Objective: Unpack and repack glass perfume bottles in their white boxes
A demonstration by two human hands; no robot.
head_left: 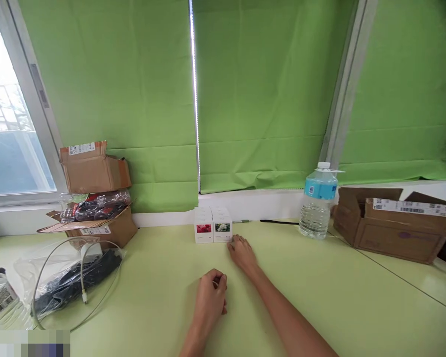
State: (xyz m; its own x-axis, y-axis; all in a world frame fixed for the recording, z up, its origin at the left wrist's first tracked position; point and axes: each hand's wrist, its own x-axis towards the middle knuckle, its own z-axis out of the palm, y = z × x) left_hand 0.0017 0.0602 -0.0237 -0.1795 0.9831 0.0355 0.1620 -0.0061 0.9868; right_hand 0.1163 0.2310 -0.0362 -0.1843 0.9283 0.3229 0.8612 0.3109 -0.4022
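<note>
While white flower-printed boxes (203, 237) stand in two rows, the right hand (242, 254) rests beside, released. The left hand (211, 290) curls, contents unclear.

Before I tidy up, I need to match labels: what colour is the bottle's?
The label is light blue, seen in the head view.

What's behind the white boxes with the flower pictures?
Behind the white boxes are a white wall strip and green blinds. A thin item shows at their right; whether it continues behind them is hidden, as is the tabletop there.
</note>
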